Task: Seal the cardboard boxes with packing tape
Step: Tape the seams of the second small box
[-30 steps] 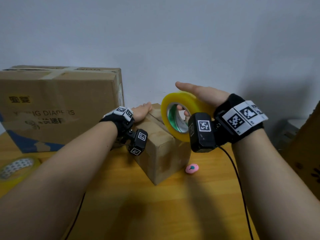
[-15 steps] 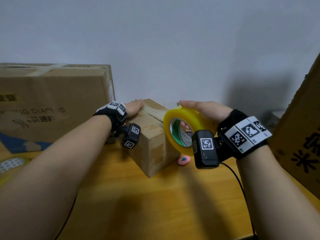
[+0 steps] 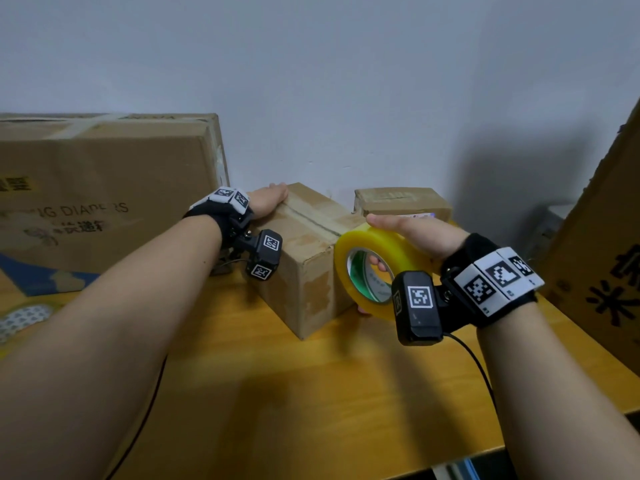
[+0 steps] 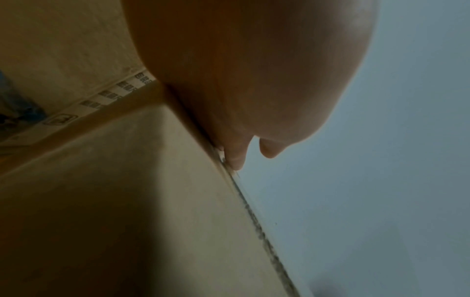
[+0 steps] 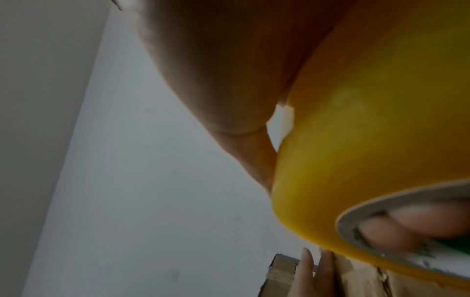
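A small cardboard box stands cornerwise on the wooden table, old tape along its top seam. My left hand rests flat on the far left of its top. In the left wrist view the palm lies against the box's edge. The right wrist view shows its fingers lying straight on the cardboard. My right hand grips a yellow tape roll upright against the box's right end, thumb over the rim and fingers through the core. No tape strip shows clearly.
A large printed diaper box stands at the left against the wall. A second small box sits behind the roll. A tall carton leans in at the right. Another tape roll lies at the left edge. Bare table stretches in front.
My right hand has brought the yellow roll down from above the box's top to its right end. The left hand has stayed on the box. The view has shifted right.
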